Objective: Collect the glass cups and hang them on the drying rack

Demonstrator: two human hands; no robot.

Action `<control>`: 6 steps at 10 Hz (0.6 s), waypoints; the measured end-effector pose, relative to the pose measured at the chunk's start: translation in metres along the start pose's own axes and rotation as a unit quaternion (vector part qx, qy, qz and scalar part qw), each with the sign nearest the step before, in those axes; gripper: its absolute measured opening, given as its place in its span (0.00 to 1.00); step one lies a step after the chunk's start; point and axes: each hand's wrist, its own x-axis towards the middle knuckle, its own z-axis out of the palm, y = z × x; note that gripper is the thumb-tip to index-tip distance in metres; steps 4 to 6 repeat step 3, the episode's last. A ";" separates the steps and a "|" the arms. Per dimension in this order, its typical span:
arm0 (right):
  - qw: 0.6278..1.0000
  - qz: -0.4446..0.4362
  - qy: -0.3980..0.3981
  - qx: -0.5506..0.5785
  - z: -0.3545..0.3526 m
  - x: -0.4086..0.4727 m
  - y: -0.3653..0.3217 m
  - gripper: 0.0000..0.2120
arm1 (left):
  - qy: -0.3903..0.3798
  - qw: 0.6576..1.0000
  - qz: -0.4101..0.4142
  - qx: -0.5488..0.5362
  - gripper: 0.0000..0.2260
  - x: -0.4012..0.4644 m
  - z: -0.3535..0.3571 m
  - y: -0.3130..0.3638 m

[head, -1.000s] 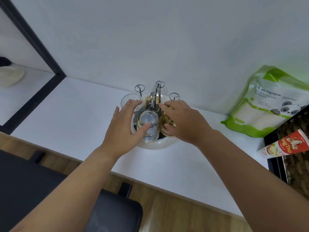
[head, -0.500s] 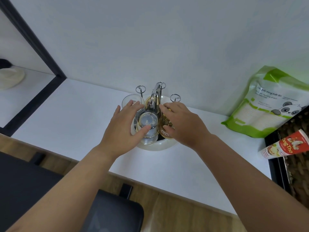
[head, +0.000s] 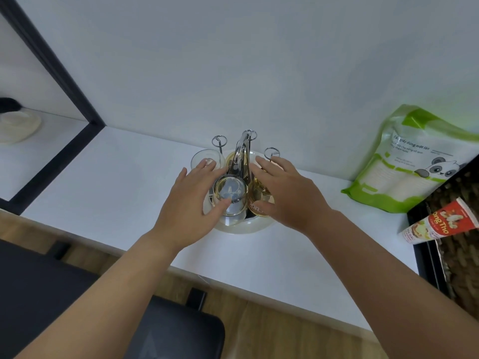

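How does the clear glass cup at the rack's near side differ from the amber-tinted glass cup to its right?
The clear glass cup is colourless and unmarked; the amber-tinted glass cup is golden with lettering. The left hand touches the clear one, the right hand the amber. Both hang upside down on the drying rack.

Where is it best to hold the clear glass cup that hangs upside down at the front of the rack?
Probably the side wall of the clear glass cup, from above, fingers on opposite sides. Its base faces up, its mouth down over the metal drying rack, and an amber cup crowds its right.
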 end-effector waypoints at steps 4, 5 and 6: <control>0.958 0.039 0.198 0.203 -0.056 -0.015 -0.028 0.21 | 0.129 0.989 -0.036 -0.058 0.18 0.005 -0.039 0.036; 0.958 0.039 0.198 0.203 -0.056 -0.015 -0.028 0.21 | 0.129 0.989 -0.036 -0.058 0.18 0.005 -0.039 0.036; 0.958 0.039 0.198 0.203 -0.056 -0.015 -0.028 0.21 | 0.129 0.989 -0.036 -0.058 0.18 0.005 -0.039 0.036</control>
